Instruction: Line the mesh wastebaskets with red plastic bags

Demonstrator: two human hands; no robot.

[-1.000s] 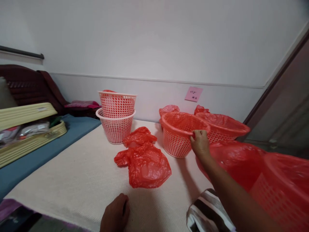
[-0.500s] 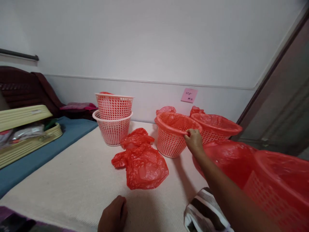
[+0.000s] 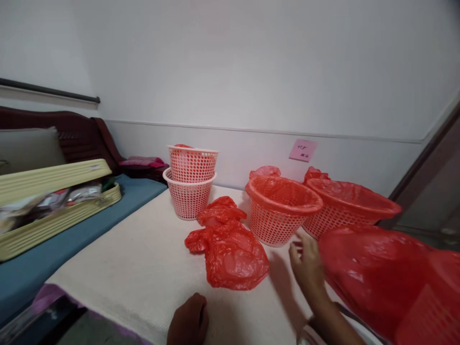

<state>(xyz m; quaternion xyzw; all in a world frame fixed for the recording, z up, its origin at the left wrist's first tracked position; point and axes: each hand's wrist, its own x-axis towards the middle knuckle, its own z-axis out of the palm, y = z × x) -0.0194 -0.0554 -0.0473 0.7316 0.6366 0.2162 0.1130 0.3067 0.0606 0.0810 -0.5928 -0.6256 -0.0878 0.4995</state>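
My right hand (image 3: 308,263) hovers over the table just in front of a pink mesh basket (image 3: 275,224), fingers bent and apart, holding nothing. A red plastic bag (image 3: 283,194) lines that basket and folds over its rim. Low in the view, my left hand (image 3: 189,320) rests on the white cloth, closed like a fist, with nothing showing in it. Crumpled red plastic bags (image 3: 235,256) lie flat between the hands and the wall. Right of my right hand stands a large red bag (image 3: 373,273) over a basket, partly out of view.
Two pink baskets (image 3: 190,196) are stacked at the back left. Another lined basket (image 3: 341,218) stands at the back right. A pink note (image 3: 303,150) is on the wall. A yellow case (image 3: 57,211) with packets lies on the blue surface (image 3: 143,191) at left.
My right hand has let go of the lined basket's rim and moved down and toward me. The view has turned left. My left hand stays closed on the cloth.
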